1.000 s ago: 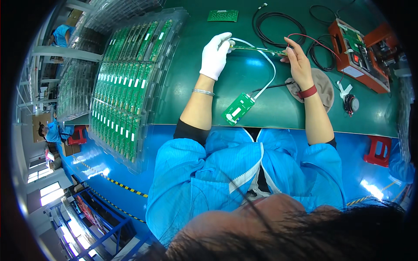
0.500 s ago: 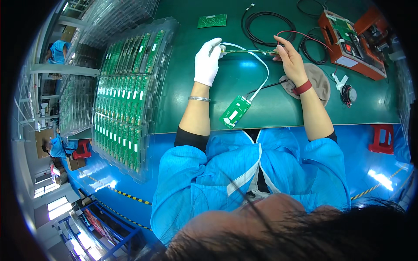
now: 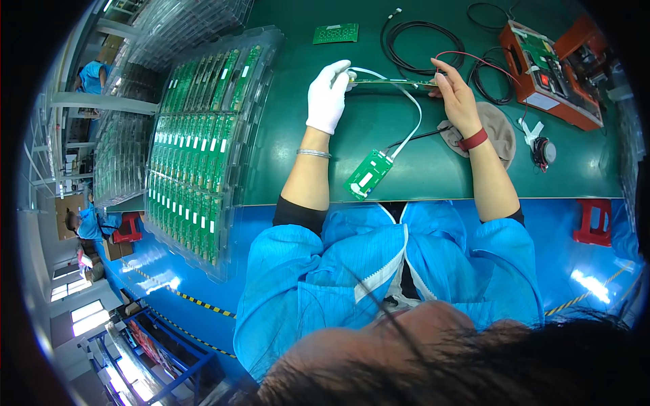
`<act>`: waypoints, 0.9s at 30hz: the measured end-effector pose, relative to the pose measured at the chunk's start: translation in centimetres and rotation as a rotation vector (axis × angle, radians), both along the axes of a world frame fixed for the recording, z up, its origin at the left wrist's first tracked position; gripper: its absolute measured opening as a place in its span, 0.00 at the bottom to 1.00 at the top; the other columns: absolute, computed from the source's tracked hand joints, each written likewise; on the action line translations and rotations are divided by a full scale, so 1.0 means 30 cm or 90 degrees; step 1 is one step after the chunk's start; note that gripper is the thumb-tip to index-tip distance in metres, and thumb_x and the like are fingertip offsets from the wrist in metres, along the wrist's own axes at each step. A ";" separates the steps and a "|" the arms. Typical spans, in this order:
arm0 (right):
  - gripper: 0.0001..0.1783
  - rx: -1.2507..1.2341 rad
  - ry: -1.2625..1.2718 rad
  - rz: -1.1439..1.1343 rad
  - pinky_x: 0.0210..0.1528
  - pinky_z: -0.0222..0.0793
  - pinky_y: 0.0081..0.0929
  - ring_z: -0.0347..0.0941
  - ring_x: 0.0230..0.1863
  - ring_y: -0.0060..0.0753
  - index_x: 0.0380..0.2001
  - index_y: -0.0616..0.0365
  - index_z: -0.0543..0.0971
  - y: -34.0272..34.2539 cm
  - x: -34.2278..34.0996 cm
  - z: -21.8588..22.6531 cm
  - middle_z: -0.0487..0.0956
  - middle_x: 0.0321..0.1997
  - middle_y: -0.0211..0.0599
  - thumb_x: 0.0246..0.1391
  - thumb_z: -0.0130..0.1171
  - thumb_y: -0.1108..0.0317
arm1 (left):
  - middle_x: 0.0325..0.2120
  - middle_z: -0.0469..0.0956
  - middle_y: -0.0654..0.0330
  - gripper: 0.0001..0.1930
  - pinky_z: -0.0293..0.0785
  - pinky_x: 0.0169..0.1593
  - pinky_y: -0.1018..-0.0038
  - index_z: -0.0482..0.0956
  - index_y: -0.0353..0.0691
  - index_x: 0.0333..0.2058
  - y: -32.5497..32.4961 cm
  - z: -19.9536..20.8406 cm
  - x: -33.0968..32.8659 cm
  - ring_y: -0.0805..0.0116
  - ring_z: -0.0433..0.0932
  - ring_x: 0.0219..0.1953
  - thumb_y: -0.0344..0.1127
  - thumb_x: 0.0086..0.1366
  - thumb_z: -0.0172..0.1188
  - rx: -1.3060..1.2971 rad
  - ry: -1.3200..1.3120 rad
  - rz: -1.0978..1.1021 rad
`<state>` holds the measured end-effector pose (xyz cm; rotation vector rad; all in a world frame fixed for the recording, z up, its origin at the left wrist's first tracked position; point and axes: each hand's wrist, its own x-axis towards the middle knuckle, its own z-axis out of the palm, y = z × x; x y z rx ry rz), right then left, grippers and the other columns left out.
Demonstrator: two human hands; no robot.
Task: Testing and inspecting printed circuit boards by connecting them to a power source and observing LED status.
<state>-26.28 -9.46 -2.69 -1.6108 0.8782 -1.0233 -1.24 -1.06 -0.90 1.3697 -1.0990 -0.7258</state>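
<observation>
Green worktop point(image 3: 433, 177): thin board point(image 3: 372, 82) clamped by left grip point(image 3: 326, 99) at its 9 o'clock, right grip point(image 3: 458, 103) at 3. White cable point(image 3: 420, 116) could be tugged loose if board is raised.

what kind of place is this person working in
Probably an electronics assembly or testing workshop: clear trays packed with green circuit boards, a red-orange device with exposed circuitry, and black-and-yellow floor tape.

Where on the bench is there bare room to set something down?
Bare tabletop lies between the plastic tray and the left hand, and between the wired circuit board, the brown cloth and the tabletop's front edge. It is crowded at upper right, with black cables and the orange box.
</observation>
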 end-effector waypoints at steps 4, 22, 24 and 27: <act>0.20 0.011 0.030 0.009 0.42 0.73 0.19 0.77 0.39 0.26 0.61 0.54 0.69 0.003 -0.004 0.015 0.76 0.38 0.35 0.68 0.45 0.65 | 0.37 0.80 0.52 0.14 0.79 0.44 0.75 0.75 0.29 0.49 -0.002 -0.004 -0.002 0.65 0.80 0.35 0.26 0.66 0.49 -0.019 0.004 0.006; 0.22 0.122 -0.082 0.107 0.47 0.75 0.17 0.79 0.41 0.27 0.59 0.61 0.70 0.020 -0.006 0.040 0.78 0.36 0.36 0.61 0.53 0.77 | 0.34 0.78 0.53 0.17 0.73 0.29 0.79 0.78 0.32 0.47 0.024 0.054 -0.005 0.71 0.75 0.23 0.38 0.68 0.52 0.117 0.181 0.029; 0.23 0.129 -0.075 0.096 0.47 0.75 0.17 0.79 0.41 0.27 0.59 0.61 0.70 0.021 -0.007 0.043 0.78 0.36 0.37 0.60 0.54 0.78 | 0.34 0.78 0.53 0.17 0.74 0.31 0.78 0.77 0.32 0.47 0.026 0.060 -0.017 0.71 0.75 0.24 0.39 0.68 0.52 0.110 0.184 0.018; 0.24 0.138 -0.076 0.082 0.47 0.75 0.16 0.80 0.39 0.27 0.59 0.60 0.70 0.018 -0.006 0.042 0.79 0.35 0.38 0.59 0.54 0.79 | 0.32 0.78 0.55 0.15 0.73 0.30 0.79 0.77 0.32 0.47 0.029 0.044 -0.040 0.72 0.75 0.23 0.37 0.67 0.54 0.100 0.114 0.002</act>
